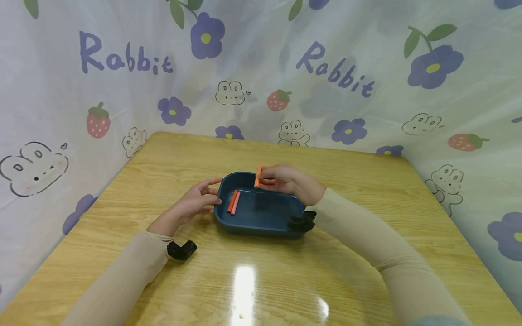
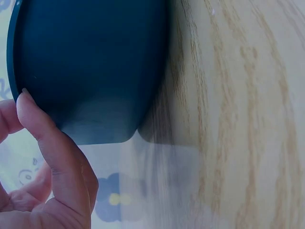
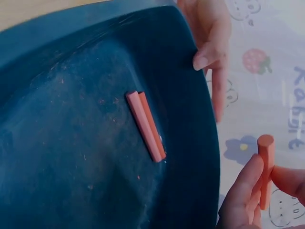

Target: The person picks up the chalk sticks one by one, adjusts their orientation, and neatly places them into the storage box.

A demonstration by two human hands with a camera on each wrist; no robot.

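Observation:
A dark blue tray (image 1: 265, 230) with rounded corners stands on the table. My left hand (image 1: 195, 203) holds its left end, thumb tip at the rim and fingers along the outside; the left wrist view shows the thumb (image 2: 45, 129) against the wall. My right hand (image 1: 287, 181) pinches an orange crayon (image 3: 267, 164) upright between thumb and fingers, over the tray's far rim in the head view. Inside the tray, near its left end, a red crayon (image 1: 232, 201) and a pink crayon (image 1: 235, 203) lie side by side, touching.
The wooden table (image 1: 183, 290) spreads around the tray. A white curtain (image 1: 253, 59) printed with rabbits, flowers and strawberries hangs behind it. Black wrist cameras sit at the left wrist (image 1: 182, 250) and the right wrist (image 1: 303, 222). Small crumbs dot the tray's floor.

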